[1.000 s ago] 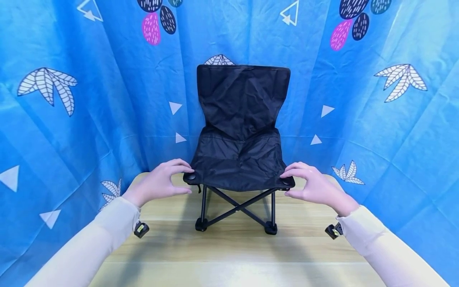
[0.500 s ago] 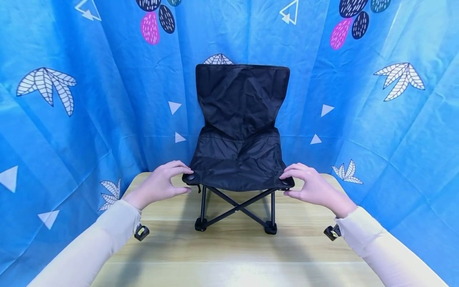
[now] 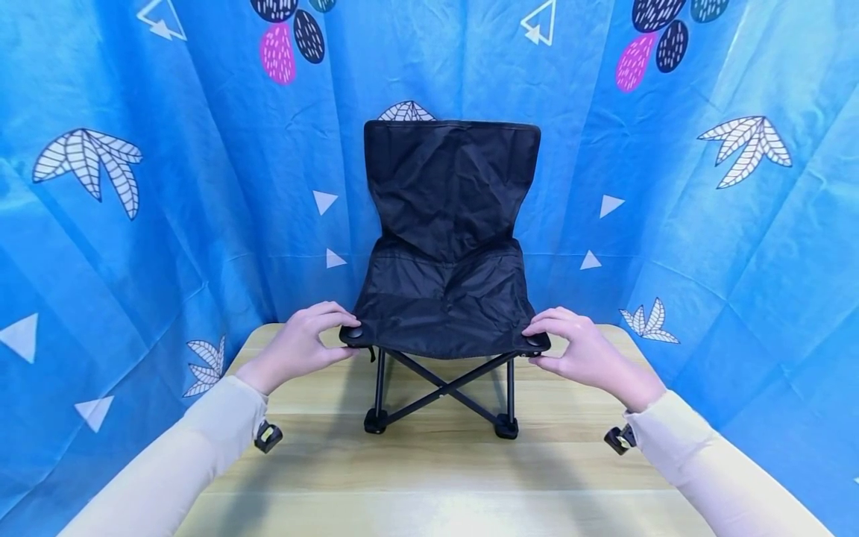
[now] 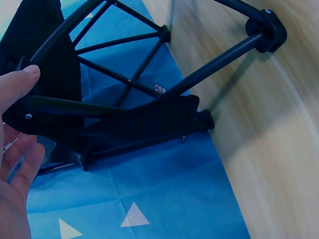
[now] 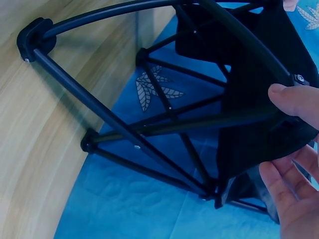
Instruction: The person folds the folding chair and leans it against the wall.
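Note:
A black folding camping chair stands unfolded on the wooden table, its backrest away from me. My left hand pinches the seat's front left corner, fingers above and thumb below. At the front right corner my right hand does the same. In the left wrist view the left thumb lies against the frame tube by the corner. The right thumb touches the corner near a metal rivet in the right wrist view. Crossed tubes run between the front legs, which end in black plastic feet.
The pale wooden tabletop extends in front of the chair and to both sides. A blue patterned curtain hangs close behind the chair and along both sides. A small black strap end dangles under the left corner.
Both hands stay at the seat's front corners; the left thumb has come up slightly closer to the corner. The chair keeps its place on the table, and the view has shifted only slightly.

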`<state>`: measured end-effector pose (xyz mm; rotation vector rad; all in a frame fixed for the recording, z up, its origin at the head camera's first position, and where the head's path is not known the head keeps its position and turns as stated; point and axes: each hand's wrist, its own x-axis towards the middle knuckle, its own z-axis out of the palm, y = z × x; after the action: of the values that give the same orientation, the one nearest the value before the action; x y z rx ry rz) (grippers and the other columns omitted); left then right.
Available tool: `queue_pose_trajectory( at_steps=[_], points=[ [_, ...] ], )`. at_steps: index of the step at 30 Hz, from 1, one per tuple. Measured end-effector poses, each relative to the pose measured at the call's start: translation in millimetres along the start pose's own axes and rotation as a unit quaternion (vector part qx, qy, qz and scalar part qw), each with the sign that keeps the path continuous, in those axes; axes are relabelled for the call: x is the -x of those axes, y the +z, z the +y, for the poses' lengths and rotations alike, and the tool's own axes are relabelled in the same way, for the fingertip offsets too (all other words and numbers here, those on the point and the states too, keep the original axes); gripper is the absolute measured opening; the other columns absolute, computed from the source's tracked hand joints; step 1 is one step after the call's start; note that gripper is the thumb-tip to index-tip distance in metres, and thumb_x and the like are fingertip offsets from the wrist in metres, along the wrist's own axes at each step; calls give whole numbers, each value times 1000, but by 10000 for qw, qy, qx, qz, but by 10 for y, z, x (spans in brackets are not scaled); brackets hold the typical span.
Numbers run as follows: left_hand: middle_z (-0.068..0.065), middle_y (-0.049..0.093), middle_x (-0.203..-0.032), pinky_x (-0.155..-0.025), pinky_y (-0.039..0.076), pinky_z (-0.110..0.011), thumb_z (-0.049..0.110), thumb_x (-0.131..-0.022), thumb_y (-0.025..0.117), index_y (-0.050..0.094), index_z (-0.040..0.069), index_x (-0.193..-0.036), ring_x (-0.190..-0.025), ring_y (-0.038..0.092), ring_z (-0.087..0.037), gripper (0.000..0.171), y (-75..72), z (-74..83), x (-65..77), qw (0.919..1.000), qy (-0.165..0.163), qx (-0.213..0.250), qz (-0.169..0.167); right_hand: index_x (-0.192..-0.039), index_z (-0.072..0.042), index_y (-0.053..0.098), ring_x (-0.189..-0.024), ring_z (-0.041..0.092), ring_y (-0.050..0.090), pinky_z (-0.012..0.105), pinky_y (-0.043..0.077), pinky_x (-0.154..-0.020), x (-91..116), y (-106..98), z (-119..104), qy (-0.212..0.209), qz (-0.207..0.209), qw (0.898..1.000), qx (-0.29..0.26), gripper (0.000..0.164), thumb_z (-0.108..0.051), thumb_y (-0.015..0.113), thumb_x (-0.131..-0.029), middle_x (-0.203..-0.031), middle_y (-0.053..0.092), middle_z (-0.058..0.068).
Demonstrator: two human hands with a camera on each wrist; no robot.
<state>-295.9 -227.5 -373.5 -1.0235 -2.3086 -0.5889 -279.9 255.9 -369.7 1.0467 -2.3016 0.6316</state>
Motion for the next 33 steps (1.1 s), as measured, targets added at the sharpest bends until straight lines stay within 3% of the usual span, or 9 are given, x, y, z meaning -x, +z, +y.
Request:
queue_pose_trajectory(
  at_steps=[15, 21, 29, 33],
  points=[
    [-8, 80, -115, -88, 66, -49, 11, -75, 101, 85, 7, -111, -102, 77, -28, 39, -43, 28, -32, 9996, -142, 34, -250, -105, -7, 84, -99, 30, 74, 51, 64, -82, 32, 33, 10, -149, 286, 9994, 141, 43, 7, 94, -65, -107, 79, 9],
    [-7, 81, -115, -86, 66, -49, 10, -75, 101, 85, 8, -112, -100, 78, -27, 39, -41, 22, -35, 9996, -146, 44, -245, -105, -8, 85, -97, 28, 75, 38, 64, -85, 28, 27, 12, -123, 325, 9994, 15, 44, 3, 100, -65, -105, 80, 8],
    [-5, 80, -106, -72, 65, -33, 9, -76, 100, 86, 8, -113, -87, 76, -21, 40, -39, 32, -30, 9996, -163, 191, -155, -105, -9, 85, -92, 23, 74, 43, 64, -79, 20, 18, 1, -61, 219, 9997, -55, 43, 2, 101, -66, -102, 79, 3],
    [-6, 81, -107, -71, 65, -30, 8, -75, 100, 85, 7, -114, -87, 77, -21, 41, -23, 29, -33, 9995, -123, 281, -81, -105, -9, 85, -89, 22, 75, 38, 64, -77, 15, 15, -14, -24, 273, 9996, -88, 43, 3, 101, -66, -100, 78, 3]
  ],
)
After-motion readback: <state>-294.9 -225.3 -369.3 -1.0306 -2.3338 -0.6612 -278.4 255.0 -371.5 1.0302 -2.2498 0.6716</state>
